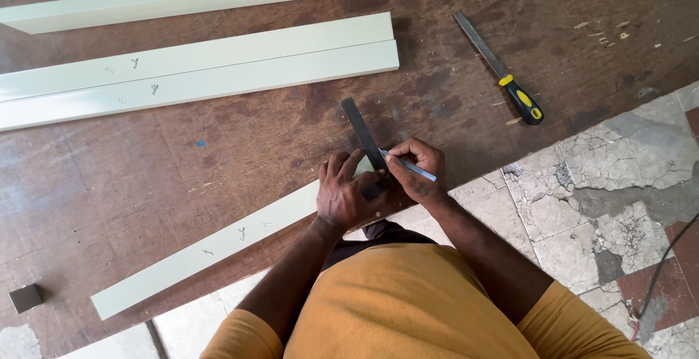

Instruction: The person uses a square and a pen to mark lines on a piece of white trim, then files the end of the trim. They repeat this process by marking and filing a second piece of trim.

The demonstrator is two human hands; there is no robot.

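Hands come first, two of them, low in the middle of the frame above an orange shirt. Left hand [348,193] presses flat with spread fingers on the right end of one cream profile strip [218,246], and it also pins the stock of one dark try square [364,140], whose blade points up and slightly left over the brown worktable [145,177]. Right hand [416,170] is closed around one blue pen [409,165], its tip touching the strip just beside the blade of the square. This strip runs from the hands down to the lower left. One small grey block [25,297] sits at the far lower left. One file [499,69] with a yellow-black handle lies at the upper right, well apart from the hands. Three more cream strips [196,64] lie across the upper left.
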